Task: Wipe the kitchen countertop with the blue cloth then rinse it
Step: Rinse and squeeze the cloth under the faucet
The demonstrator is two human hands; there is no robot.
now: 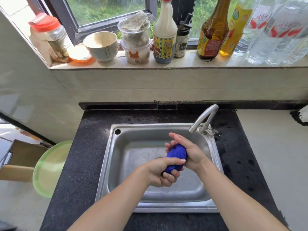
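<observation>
Sunlit cream tiled wall (116, 80) rises to a dark-framed window (103, 9) showing green foliage outside.

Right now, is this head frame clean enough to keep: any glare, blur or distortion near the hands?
Head view: daylight blows out the left end of the sill; wide-angle distortion bends the water bottles and wall edges; the blue cloth, left hand, right hand and sink are sharp and evenly lit.

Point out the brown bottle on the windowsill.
The amber bottle with the red label, right of the black-capped jar; the others are white, yellow or clear.
</observation>
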